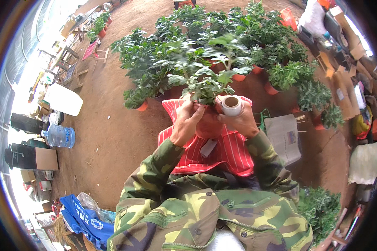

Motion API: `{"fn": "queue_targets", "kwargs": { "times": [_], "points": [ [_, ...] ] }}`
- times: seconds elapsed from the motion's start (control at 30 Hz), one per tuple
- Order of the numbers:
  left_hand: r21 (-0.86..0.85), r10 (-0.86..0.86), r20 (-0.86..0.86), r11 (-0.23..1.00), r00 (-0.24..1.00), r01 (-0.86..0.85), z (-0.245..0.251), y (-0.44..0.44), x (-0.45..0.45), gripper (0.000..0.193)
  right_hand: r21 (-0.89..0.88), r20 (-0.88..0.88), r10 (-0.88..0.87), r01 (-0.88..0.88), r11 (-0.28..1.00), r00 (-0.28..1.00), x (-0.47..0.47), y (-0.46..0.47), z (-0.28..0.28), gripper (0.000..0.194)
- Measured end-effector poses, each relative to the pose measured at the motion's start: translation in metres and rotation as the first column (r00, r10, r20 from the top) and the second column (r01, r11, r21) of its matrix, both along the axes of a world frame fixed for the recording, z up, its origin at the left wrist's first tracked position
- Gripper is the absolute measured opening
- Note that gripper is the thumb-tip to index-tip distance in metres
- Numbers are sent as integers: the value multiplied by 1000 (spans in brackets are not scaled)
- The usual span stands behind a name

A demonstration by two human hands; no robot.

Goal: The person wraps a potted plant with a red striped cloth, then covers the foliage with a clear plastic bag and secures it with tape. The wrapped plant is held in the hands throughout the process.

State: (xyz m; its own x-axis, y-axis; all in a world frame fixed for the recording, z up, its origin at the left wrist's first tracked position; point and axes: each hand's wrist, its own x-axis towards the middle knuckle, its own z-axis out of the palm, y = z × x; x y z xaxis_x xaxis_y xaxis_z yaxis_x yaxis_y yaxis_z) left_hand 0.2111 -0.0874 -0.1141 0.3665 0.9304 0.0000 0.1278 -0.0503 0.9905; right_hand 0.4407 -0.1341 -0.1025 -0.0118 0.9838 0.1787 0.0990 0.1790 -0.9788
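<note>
A reddish-brown plant pot [208, 124] rests in my lap on a red cloth with white stripes [235, 147]. Leafy green stems of a potted plant [207, 86] rise from it, partly blurred. My left hand [187, 120] grips the pot at its rim, fingertips among the lowest leaves. In my right hand [241, 120] is a white roll with a brown cardboard core [232, 105], held against the pot's right side. The fingers' exact contact under the leaves is hidden. A small pale tag or strip [208, 148] lies on the cloth below the pot.
Many potted plants [144, 62] stand close together ahead on the earth floor. Right of me are a printed paper sheet [282, 138] and green strings [264, 117]. A blue water bottle [59, 136] and a white plastic container [64, 98] lie left; cardboard [344, 91] lines the right side.
</note>
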Motion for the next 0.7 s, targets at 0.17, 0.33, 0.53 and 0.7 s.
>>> {"fn": "queue_targets", "kwargs": {
  "times": [0.17, 0.33, 0.53, 0.7],
  "points": [
    [-79, -304, 76, 948, 950, 309, -9, 31, -12, 47, 9, -71, 18, -17, 1000, 997, 8, -3, -14, 39],
    [-104, -448, 209, 874, 869, 476, -8, 57, -8, 80, 14, -136, 64, -63, 998, 989, 10, -5, -25, 34],
    [-290, -224, 284, 907, 933, 306, -7, 45, 3, 79, 145, -85, 42, -29, 989, 995, 13, 8, -30, 31],
    [-207, -106, 275, 964, 956, 166, 4, 37, 13, 70, -47, -200, 131, -143, 989, 971, 25, 29, -26, 30]
  ]
}}
